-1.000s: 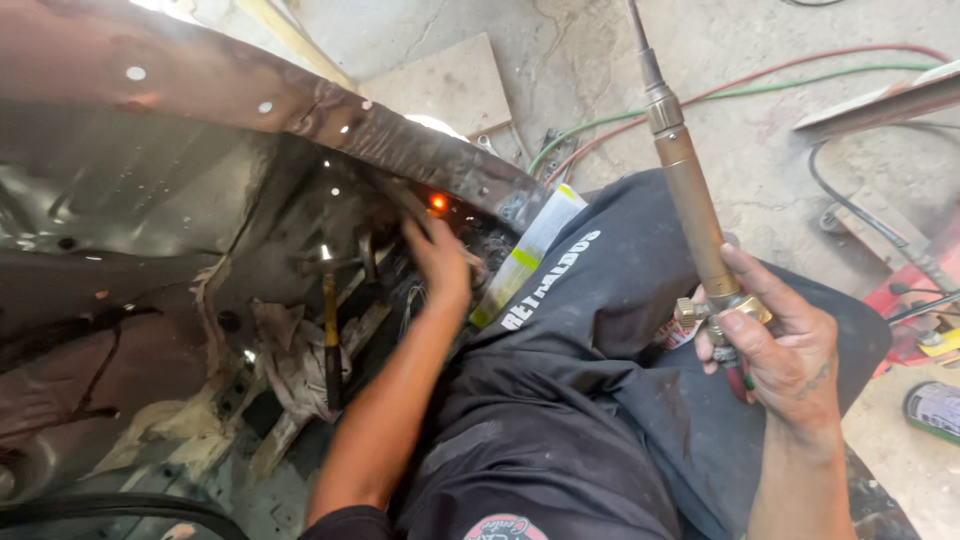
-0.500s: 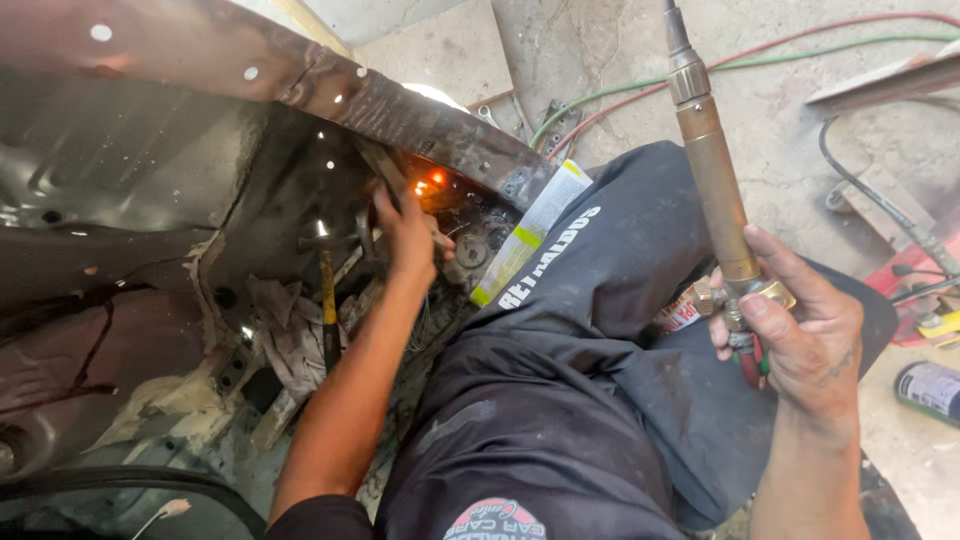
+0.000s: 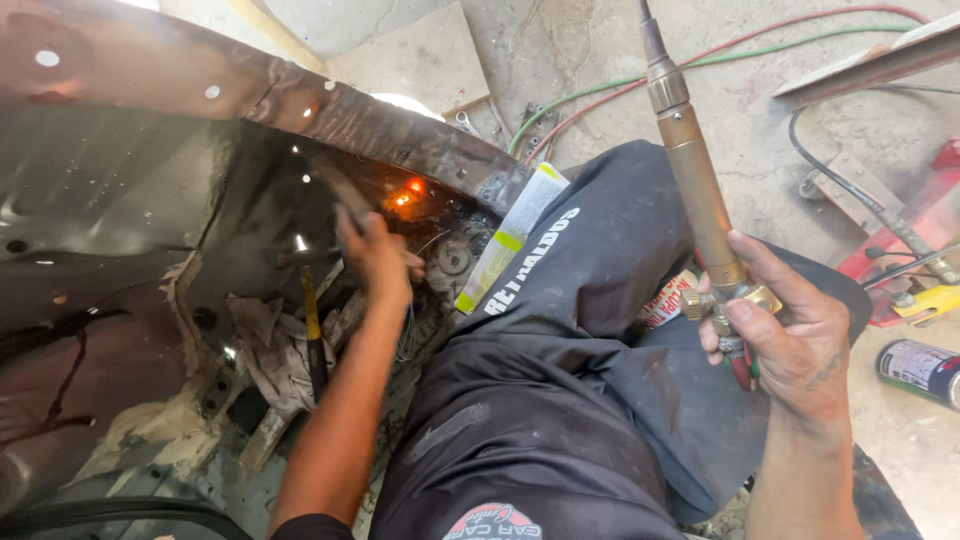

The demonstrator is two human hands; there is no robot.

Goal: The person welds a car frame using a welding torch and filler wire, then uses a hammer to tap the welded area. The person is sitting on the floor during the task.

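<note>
Fingers of the right hand [image 3: 790, 340] wrap tight around a brass torch [image 3: 695, 180], held upright above the lap, tip out of frame. Left hand [image 3: 375, 255] reaches into the rusted body panel [image 3: 330, 110], closed on a thin rod [image 3: 345, 195] beside a glowing spot [image 3: 412, 187]. Risk, as I judge it: hot metal could burn that bare hand or scorch nearby rags [image 3: 270, 345]. A white-and-green strip package [image 3: 510, 240] lies against the panel's right edge; a blue-and-white can [image 3: 920, 370] lies on the floor at right.
</note>
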